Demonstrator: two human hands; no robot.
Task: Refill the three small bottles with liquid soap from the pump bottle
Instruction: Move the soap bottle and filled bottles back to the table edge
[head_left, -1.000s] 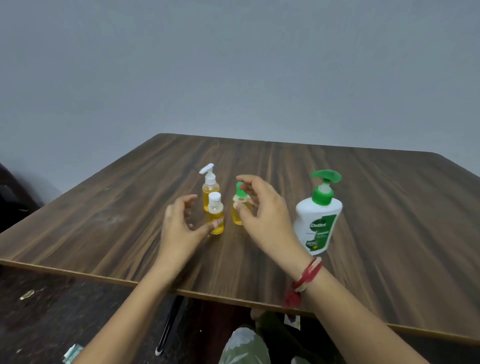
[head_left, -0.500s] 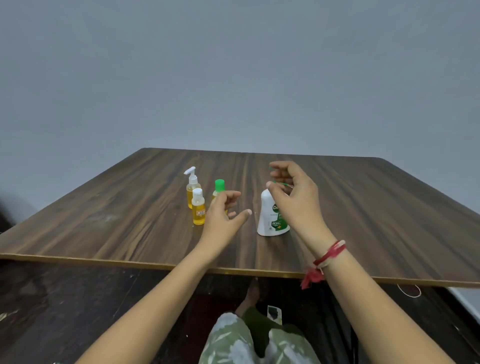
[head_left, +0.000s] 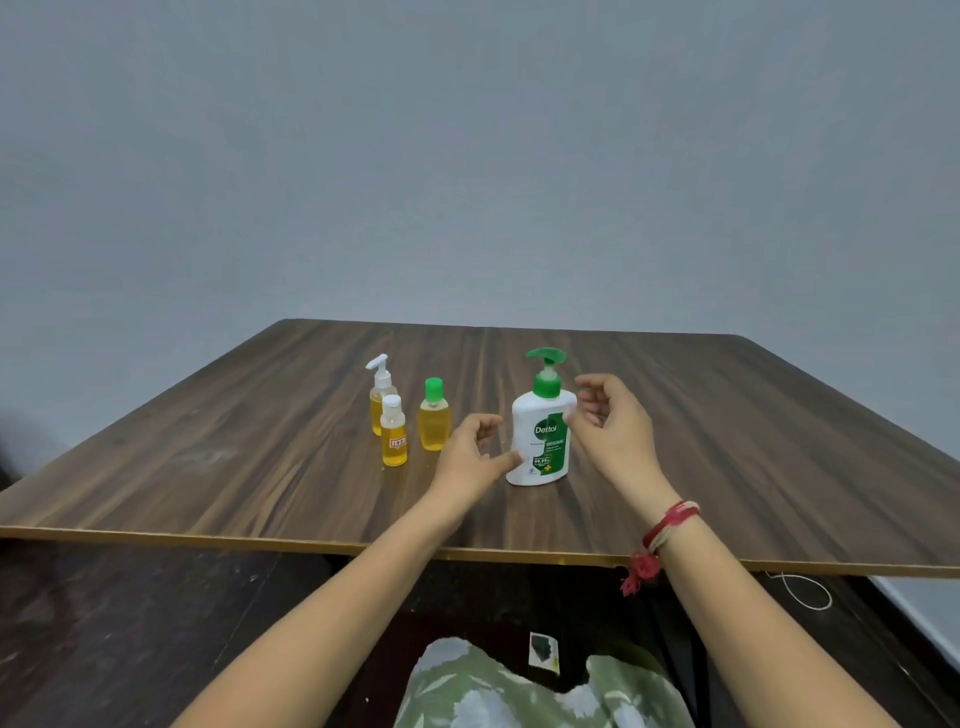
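Observation:
A white pump bottle (head_left: 543, 426) with a green pump head stands upright on the wooden table (head_left: 260, 457). My left hand (head_left: 470, 462) is just left of its base, fingers loosely curled, thumb tip touching the bottle's lower side. My right hand (head_left: 615, 431) hovers at the bottle's right shoulder with fingers curled, holding nothing. Three small bottles of yellow liquid stand to the left: one with a white pump (head_left: 381, 395), one with a white cap (head_left: 393, 431), one with a green cap (head_left: 434, 415).
The table's near edge (head_left: 208, 540) runs across the view below my wrists. A dark floor lies beneath it, with a white cord (head_left: 802, 592) at the right. A grey wall stands behind the table.
Both hands left the small bottles and moved right to the pump bottle. The right hand drew back from in front of it, so the pump head now shows. The camera tilted up.

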